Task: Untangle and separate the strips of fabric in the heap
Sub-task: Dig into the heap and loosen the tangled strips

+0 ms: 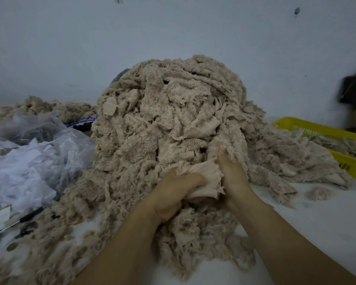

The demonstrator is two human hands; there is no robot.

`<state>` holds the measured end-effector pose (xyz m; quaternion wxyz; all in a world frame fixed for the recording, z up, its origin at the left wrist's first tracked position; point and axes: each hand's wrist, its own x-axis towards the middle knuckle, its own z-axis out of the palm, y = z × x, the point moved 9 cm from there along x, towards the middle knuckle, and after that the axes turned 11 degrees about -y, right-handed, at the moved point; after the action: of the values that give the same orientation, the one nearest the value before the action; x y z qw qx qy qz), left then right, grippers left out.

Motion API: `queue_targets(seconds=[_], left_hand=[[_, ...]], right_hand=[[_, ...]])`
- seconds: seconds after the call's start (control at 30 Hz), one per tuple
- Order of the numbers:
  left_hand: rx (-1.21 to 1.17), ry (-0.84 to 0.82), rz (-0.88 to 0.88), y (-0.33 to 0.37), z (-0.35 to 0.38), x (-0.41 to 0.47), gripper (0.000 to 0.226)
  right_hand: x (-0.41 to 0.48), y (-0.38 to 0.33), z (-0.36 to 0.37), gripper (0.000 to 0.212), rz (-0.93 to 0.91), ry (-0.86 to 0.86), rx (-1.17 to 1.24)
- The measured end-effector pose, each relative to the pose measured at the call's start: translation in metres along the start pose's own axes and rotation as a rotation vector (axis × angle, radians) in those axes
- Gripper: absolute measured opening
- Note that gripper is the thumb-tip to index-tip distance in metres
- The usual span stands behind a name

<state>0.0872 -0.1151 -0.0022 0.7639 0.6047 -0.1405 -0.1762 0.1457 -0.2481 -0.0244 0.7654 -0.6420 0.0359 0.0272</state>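
A tall heap of beige fuzzy fabric strips (173, 112) rises in the middle of the white table, spilling towards me and to both sides. My left hand (173, 192) grips a smooth-backed beige strip (206, 177) at the heap's near foot, fingers curled into the cloth. My right hand (232, 173) holds the same strip from the right, thumb up against the fuzzy pile, its fingers buried in the fabric.
Clear plastic bags and white sheer cloth (29, 161) lie at the left. A dark pen (19, 223) rests near the left edge. A yellow plastic basket (337, 138) with more strips stands at the right. A small fluff ball (319, 193) lies on the table (327, 227).
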Motion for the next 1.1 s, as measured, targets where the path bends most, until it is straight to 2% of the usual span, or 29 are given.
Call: queue_targets(seconds=[0.03, 0.1, 0.17, 0.3, 0.4, 0.47, 0.53, 0.63, 0.7, 0.77, 0.83, 0.93, 1.0, 1.1], left_hand=[[-0.068, -0.012, 0.048, 0.006, -0.001, -0.002, 0.013], [-0.237, 0.032, 0.2, 0.023, -0.016, -0.008, 0.012], [-0.415, 0.114, 0.316, 0.036, -0.037, -0.013, 0.013], [-0.608, 0.226, 0.336, 0.031, -0.052, -0.014, 0.029], [-0.658, 0.304, 0.33, 0.024, -0.061, -0.016, 0.037], [-0.677, 0.311, 0.329, 0.023, -0.063, -0.015, 0.037], [-0.684, 0.276, 0.317, 0.023, -0.057, -0.012, 0.036], [-0.64, 0.204, 0.302, 0.023, -0.046, -0.008, 0.039], [-0.634, 0.204, 0.29, 0.021, -0.045, -0.007, 0.046], [-0.661, 0.223, 0.29, 0.018, -0.048, -0.005, 0.043], [-0.694, 0.23, 0.293, 0.017, -0.051, -0.006, 0.037], [-0.724, 0.123, 0.263, 0.017, -0.038, -0.004, 0.039], [-0.67, 0.053, 0.228, 0.016, -0.023, -0.003, 0.042], [-0.652, 0.083, 0.196, 0.012, -0.022, -0.001, 0.046]], right_hand=[[0.001, -0.002, -0.01, 0.037, -0.001, 0.033, 0.045], [0.004, -0.006, -0.032, 0.032, -0.019, 0.084, 0.135], [0.004, -0.014, -0.037, 0.03, -0.09, 0.058, 0.099], [-0.007, -0.026, 0.006, 0.004, -0.262, -0.074, -0.39], [-0.019, -0.029, 0.024, 0.015, -0.404, -0.098, -0.653], [-0.03, -0.037, 0.026, 0.018, -0.493, -0.062, -0.7], [-0.046, -0.053, 0.032, 0.023, -0.663, -0.037, -0.695], [-0.064, -0.065, 0.054, 0.03, -0.865, -0.119, -0.757], [-0.059, -0.051, 0.071, 0.031, -0.807, -0.265, -0.842], [-0.044, -0.032, 0.073, 0.033, -0.658, -0.348, -0.916], [-0.029, -0.023, 0.061, 0.03, -0.549, -0.328, -0.972], [-0.015, -0.019, 0.041, 0.027, -0.44, -0.273, -1.043], [-0.012, -0.02, 0.034, 0.03, -0.435, -0.247, -1.049], [-0.013, -0.032, 0.019, 0.037, -0.465, -0.12, -0.969]])
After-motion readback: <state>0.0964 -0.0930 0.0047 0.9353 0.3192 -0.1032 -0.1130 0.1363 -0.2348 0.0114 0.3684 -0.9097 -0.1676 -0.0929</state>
